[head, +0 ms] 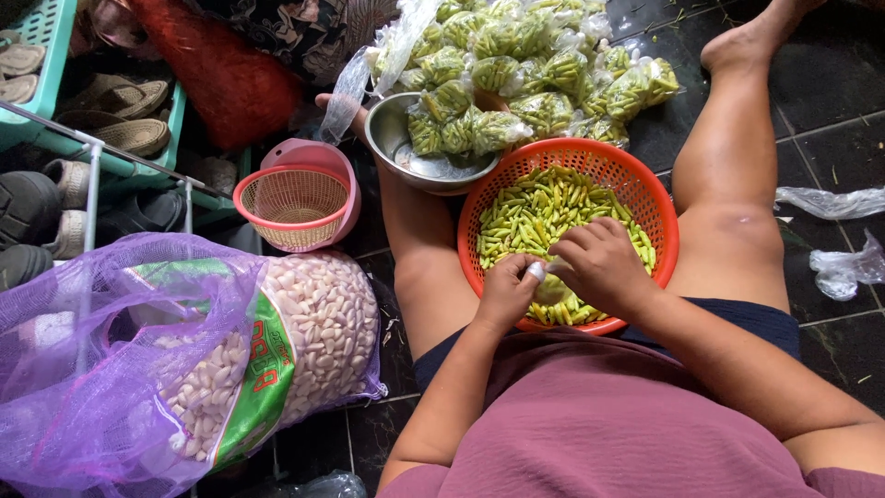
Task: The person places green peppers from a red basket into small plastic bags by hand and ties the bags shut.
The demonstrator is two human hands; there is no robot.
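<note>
Person is sitting on the dark tile floor (830, 101), an orange basket (656, 214) resting between the legs. The basket is holding cut green pods (539, 210).

Left hand (505, 293) is hovering over the basket's near edge, fingers curled closed, pinching a small clear bag (536, 270) at thumb and forefinger. Right hand (602, 266) is sitting just beside it, over the pods, fingers bent inward and meeting the same bag; cannot tell how much of it the right hand is gripping. The two hands are touching at the bag.

Beyond the basket, a steel bowl (392, 148) is lying against the left leg, touching the basket rim. Filled bags of pods (525, 65) are piling in the bowl and on the floor behind it.

To the left, a small pink basket (297, 205) is standing empty-looking, well apart from the hands. Nearer, a purple mesh sack (83, 369) is draping over a clear sack of pale beans (323, 314). A teal shoe rack (55, 138) is standing at far left. Loose plastic (834, 267) is lying on the tiles at right.
</note>
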